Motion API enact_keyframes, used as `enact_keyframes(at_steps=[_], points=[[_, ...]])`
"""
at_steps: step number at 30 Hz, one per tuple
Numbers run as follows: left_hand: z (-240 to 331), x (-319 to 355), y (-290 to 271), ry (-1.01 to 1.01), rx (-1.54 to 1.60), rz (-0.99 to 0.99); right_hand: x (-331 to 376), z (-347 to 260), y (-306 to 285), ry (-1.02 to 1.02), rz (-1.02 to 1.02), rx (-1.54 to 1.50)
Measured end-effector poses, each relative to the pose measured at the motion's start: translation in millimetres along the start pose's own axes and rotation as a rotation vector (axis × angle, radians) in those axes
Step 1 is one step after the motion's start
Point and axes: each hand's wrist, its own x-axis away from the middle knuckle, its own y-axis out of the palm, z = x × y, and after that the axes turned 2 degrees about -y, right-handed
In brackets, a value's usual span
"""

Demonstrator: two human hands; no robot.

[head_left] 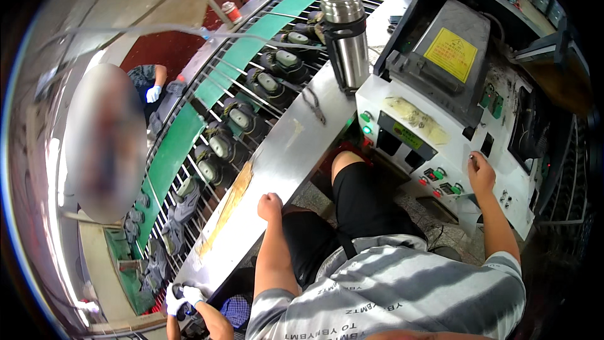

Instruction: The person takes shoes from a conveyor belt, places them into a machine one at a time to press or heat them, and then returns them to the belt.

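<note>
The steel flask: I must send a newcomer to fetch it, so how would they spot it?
Find the long metal bench beside the shoe conveyor. The steel flask stands upright at its far end, against the white control machine. It is the only tall shiny cylinder there.

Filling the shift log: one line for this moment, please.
left hand: fist on steel ledge | right hand: at white control panel | shoes on conveyor

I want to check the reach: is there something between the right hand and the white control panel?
Nothing visible. The right hand is already at the white panel, fingertips against its face, above the green buttons. The left hand rests as a fist by the metal shelf.
</note>
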Motion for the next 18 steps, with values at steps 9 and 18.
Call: enact_keyframes(at_steps=[9,18], points=[[-26,58,-40,0.286,0.273,0.054,-45,110,-10,-0.242,0.01,-0.105],[-54,118,-65,-0.233,0.398,-0.07,-146,170,-99,0.765,0.151,0.734]])
